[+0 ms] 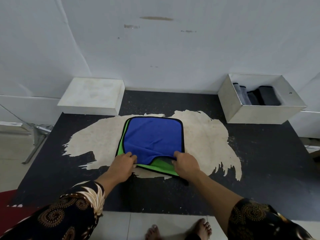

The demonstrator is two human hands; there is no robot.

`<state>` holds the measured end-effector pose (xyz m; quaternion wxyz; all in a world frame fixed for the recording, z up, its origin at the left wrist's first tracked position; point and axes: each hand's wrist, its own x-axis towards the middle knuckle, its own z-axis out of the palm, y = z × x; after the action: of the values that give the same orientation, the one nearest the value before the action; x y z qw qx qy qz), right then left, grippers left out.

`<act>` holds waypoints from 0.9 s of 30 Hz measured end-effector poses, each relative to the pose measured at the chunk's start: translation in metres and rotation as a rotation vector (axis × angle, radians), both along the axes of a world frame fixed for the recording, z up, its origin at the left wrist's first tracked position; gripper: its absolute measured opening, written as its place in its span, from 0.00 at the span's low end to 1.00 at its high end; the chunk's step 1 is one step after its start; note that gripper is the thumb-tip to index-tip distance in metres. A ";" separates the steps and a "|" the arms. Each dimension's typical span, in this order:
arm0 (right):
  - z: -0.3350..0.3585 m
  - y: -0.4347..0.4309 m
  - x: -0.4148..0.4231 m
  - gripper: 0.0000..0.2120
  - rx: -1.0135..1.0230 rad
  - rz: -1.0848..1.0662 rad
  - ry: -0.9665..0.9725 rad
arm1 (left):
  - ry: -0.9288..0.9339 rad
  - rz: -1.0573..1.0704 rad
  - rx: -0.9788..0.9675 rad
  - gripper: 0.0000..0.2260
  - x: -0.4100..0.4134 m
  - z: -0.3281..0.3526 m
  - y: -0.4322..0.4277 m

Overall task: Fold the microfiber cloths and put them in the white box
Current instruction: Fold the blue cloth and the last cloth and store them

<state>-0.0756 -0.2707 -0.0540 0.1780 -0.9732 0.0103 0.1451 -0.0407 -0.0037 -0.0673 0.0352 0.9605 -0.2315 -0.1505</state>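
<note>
**Q:** Where is the cloth?

**A:** A blue microfiber cloth [153, 135] lies flat at the middle of a worn black table [259, 161]. It rests on a green cloth [161, 166] that shows along its left and near edges.

**Q:** And the hands?

**A:** Both are at its near edge. The left hand [122, 166] pinches the near left corner with curled fingers. The right hand [186, 164] grips the near right corner, raised slightly off the green.

**Q:** The box?

**A:** An open white box [259, 113] sits at the far right, well apart from the cloth. It holds folded dark cloths [266, 96].
</note>
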 end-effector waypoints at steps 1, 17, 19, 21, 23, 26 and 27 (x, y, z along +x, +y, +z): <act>0.002 0.000 0.003 0.10 0.005 -0.008 -0.007 | 0.034 0.023 -0.031 0.06 0.003 0.000 0.000; 0.014 0.008 0.029 0.07 0.250 -0.104 -0.186 | 0.115 0.910 -0.303 0.34 0.023 0.026 -0.058; 0.019 0.014 0.033 0.08 0.309 -0.168 -0.232 | 0.016 0.636 -0.348 0.35 0.010 0.035 -0.081; 0.026 0.018 0.037 0.10 0.340 -0.194 -0.251 | -0.112 0.286 -0.218 0.34 0.004 0.035 -0.095; 0.032 0.018 0.039 0.13 0.347 -0.171 -0.251 | -0.198 0.184 -0.062 0.25 0.009 0.033 -0.096; 0.038 0.007 0.038 0.14 0.240 -0.017 -0.191 | -0.220 0.399 -0.050 0.12 0.022 0.030 -0.074; 0.039 0.003 0.038 0.13 0.176 0.026 -0.147 | -0.204 0.487 -0.047 0.11 0.026 0.030 -0.063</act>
<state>-0.0375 -0.2678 -0.0155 0.2611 -0.9619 -0.0284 0.0759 -0.0151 -0.0665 -0.0374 0.0690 0.9970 0.0009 -0.0346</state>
